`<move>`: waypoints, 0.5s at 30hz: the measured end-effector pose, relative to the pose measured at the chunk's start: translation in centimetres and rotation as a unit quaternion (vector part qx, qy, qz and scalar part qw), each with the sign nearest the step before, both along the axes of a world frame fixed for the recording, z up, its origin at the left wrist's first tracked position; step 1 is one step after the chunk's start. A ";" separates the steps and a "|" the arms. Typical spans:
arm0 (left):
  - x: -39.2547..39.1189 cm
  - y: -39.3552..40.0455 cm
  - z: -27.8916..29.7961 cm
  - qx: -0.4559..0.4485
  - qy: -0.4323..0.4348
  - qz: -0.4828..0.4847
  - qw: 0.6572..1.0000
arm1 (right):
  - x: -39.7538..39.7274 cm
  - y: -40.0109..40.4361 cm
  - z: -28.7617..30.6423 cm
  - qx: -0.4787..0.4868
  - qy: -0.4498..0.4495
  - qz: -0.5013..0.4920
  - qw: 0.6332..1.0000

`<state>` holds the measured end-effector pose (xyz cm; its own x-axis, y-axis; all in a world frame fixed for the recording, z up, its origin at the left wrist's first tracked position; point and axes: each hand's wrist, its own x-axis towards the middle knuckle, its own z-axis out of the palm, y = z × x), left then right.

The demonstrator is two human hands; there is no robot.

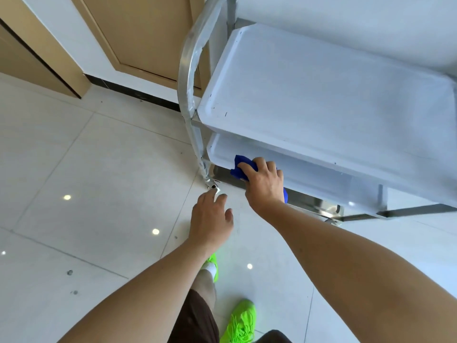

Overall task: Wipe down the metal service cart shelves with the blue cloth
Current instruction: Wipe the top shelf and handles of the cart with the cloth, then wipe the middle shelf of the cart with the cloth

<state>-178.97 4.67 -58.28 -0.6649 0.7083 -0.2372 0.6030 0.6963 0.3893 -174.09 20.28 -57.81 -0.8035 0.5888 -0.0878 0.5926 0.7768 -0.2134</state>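
Cloth (239, 169) bunched, lengthwise along shelf edge (222, 162)

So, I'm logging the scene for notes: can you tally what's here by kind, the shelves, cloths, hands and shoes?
Cart shelves: 3 (top shelf, middle shelf, bottom shelf)
Blue cloth: 1
Hands: 2 (left hand, right hand)
Green shoes: 2 ()
Total: 8

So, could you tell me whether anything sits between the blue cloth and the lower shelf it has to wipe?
Nothing visible does. The right hand already presses the blue cloth against the lower shelf's front edge, and the shelf shows bare beyond it. The left hand hangs apart, near the cart leg.
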 end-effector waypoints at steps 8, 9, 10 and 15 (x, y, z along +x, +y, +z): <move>-3.8 1.6 -6.3 0.037 0.021 0.003 0.999 | -2.0 0.7 -6.7 0.033 -0.020 0.011 0.999; -4.5 2.0 -7.4 0.047 0.020 0.003 0.999 | -2.4 1.0 -7.8 0.042 -0.018 0.012 0.999; -5.3 2.5 -8.5 0.061 0.015 0.005 0.998 | -2.9 1.3 -9.0 0.050 -0.017 0.020 0.998; -9.8 6.2 -14.4 0.182 0.039 -0.011 0.983 | -5.9 3.7 -16.7 0.087 -0.021 0.052 0.995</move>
